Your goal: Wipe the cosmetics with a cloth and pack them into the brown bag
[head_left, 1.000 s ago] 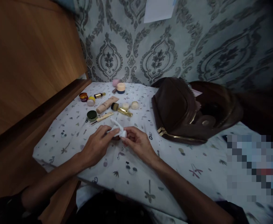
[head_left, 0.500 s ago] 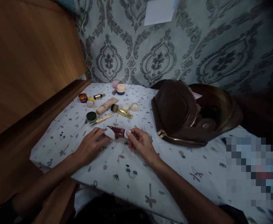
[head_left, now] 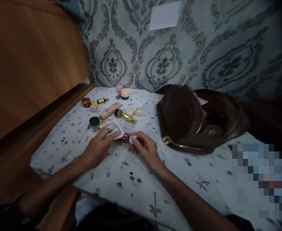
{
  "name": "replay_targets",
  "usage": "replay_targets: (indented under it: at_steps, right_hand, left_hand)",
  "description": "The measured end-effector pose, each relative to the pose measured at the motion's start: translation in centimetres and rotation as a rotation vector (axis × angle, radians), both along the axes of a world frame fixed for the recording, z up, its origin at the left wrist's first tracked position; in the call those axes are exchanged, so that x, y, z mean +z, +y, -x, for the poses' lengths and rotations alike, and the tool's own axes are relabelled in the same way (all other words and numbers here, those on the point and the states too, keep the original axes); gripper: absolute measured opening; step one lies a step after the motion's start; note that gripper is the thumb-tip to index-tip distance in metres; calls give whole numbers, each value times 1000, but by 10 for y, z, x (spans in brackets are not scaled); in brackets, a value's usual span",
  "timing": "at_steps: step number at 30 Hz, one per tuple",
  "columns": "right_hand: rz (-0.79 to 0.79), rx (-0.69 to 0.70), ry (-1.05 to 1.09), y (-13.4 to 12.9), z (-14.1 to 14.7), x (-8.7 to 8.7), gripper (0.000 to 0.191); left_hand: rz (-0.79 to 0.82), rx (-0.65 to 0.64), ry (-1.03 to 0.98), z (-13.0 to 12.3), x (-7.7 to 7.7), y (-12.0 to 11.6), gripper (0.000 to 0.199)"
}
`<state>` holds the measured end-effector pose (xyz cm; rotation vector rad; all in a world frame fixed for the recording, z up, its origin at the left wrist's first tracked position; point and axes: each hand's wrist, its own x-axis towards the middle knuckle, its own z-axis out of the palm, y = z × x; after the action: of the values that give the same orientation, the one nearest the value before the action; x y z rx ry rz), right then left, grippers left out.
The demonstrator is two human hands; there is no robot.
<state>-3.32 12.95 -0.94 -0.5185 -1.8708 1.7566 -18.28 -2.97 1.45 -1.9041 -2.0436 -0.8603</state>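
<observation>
My right hand (head_left: 144, 147) pinches the white end of a small dark red bottle (head_left: 124, 138), which lies level above the cloth. In my left hand (head_left: 98, 144) is a thin white wipe (head_left: 117, 130), folded over the bottle's left end and covering it. The fingers of both hands are closed. Just beyond my left hand lie a slim cream tube (head_left: 107, 124) and a jar with a dark green lid (head_left: 94, 121). A gold-handled makeup brush (head_left: 126, 116) rests behind the bottle.
A brown leather bag (head_left: 179, 118) stands unzipped on the right of the patterned cloth (head_left: 112, 192). Farther back are a beige tube (head_left: 110, 111), a peach-lidded jar (head_left: 124, 93), an amber jar (head_left: 86, 102) and other cosmetics. A wooden panel (head_left: 35, 54) borders the left side.
The wipe has shifted up and right along the bottle, with its loose part now standing above it. My left hand has moved slightly right; my right hand keeps its hold.
</observation>
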Motion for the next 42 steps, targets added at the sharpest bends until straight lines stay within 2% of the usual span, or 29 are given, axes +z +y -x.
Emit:
replay_targets:
  at_steps: [4,8,12,15,21,23,26,30,33,37,42]
  right_hand:
    - [-6,38,-4,0,0,-2,38]
    - [-31,22,-22,-2,1,-3,30]
    - [-58,2,-54,-6,-1,3,27]
    - [-61,5,-73,-7,-3,6,32]
    - [-6,-8,-109,-1,-2,3,40]
    - [36,-11,-101,0,-1,2,41]
    - [65,-6,-82,0,0,3,43]
    - [67,-6,-92,0,0,2,44]
    - [52,-7,-62,1,0,0,41]
    - [72,-25,7,4,2,-3,34]
    - [154,-57,51,6,4,-3,34]
  left_hand:
    - [49,124,-91,12,-7,1,43]
    - [90,183,-187,16,-12,2,44]
    - [76,211,-60,7,-18,7,50]
    - [70,172,61,-4,-20,13,57]
    - [66,-29,217,-21,-17,14,61]
    - [81,-20,248,-17,-17,10,60]
    - [111,71,266,-2,-19,6,55]
    - [183,192,203,14,-21,8,45]
    - [198,226,124,17,-21,12,37]
    - [217,202,-24,20,-22,12,29]
    - [170,154,-178,33,-27,9,31]
